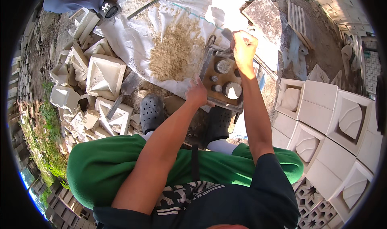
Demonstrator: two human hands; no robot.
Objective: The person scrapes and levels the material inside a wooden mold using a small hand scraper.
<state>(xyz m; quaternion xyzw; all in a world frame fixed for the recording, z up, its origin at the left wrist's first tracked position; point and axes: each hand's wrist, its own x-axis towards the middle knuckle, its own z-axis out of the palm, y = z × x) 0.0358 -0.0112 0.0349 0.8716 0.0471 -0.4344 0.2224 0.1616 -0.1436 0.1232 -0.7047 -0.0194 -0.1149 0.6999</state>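
Observation:
Before my feet stands a metal-framed mold [206, 63], a box with a brown floor and several round posts of different sizes, their tops pale and dusty. My left hand [196, 93] grips its left side, fingers along the frame and thumb toward the near edge. Over the mold's far right corner, my right hand [244, 47] is closed in a fist around the handle of what looks like a small trowel [227, 34]. Its grey blade shows beside the knuckles; the fist hides most of the handle.
Sandy mix [175, 51] lies on a white sack sheet [141, 37], with a flat-bladed tool [155, 2] beyond. Broken cast blocks [105, 76] and a trowel [128, 85] lie left. Finished pale blocks [320, 94] are stacked right. Another person's shoe [109, 10] is far left.

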